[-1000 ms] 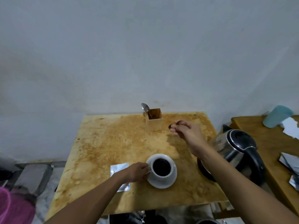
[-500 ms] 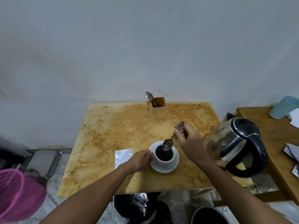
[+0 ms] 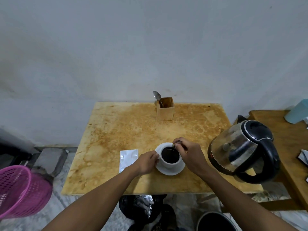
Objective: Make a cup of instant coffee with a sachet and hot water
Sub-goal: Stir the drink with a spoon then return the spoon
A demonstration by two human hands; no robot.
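— Head view: where's the coffee cup?
— On its saucer, stained table. My left hand grips its side; my right hand pinches a spoon dipped inside

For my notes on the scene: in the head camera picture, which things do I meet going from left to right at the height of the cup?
pink basket → silver sachet → left hand → white cup → right hand → kettle

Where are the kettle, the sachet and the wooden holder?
kettle (image 3: 240, 147), head view, on its steel body.
sachet (image 3: 127, 156), head view, on its silver face.
wooden holder (image 3: 165, 113), head view, on its front wall.
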